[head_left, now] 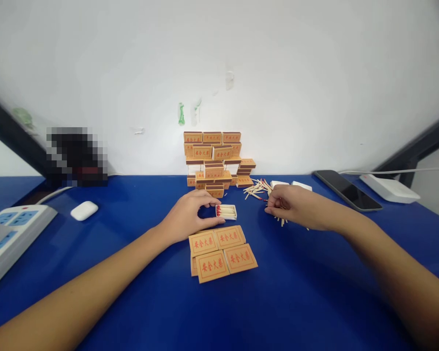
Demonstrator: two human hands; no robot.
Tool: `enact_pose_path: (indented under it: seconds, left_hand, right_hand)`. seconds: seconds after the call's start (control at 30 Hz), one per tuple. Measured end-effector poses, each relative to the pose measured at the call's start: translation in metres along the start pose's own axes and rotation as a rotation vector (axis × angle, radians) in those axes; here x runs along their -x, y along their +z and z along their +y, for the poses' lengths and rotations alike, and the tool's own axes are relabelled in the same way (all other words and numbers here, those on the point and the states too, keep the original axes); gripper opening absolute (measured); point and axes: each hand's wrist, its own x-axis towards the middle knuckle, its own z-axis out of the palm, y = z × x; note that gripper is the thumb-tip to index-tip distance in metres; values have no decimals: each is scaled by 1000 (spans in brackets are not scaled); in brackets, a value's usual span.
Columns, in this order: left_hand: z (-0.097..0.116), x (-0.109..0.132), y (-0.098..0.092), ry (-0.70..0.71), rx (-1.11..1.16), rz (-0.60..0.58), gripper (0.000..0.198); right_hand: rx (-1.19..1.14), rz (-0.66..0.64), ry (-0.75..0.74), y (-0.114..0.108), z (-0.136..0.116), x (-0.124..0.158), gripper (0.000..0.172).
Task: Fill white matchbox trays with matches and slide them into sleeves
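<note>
Left hand (188, 214): thumb and index a tray-width apart, pinching left end of match tray (227, 218) at its far and near edges; red-tipped matches inside. Tray on bench (161, 302), between matchbox stack (214, 171) and flat matchboxes (212, 266). Right hand (300, 204): fingers curled at loose matches (255, 189); can't tell if pinching one.
</note>
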Motion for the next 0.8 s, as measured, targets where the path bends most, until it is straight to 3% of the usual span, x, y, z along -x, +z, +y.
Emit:
enact_pose_path:
  seconds: [0.3,0.43,0.8]
  left_hand:
    - [1,0,-1,14,9,8,32]
    - [2,1,-1,12,7,3,33]
    - [-1,1,0,31,0,8,33]
  right_hand:
    - [-454,74,52,-9,-17,0,38]
    - [-503,143,53,-7,-20,-2,45]
    - [-622,365,7,37,-65,-13,26]
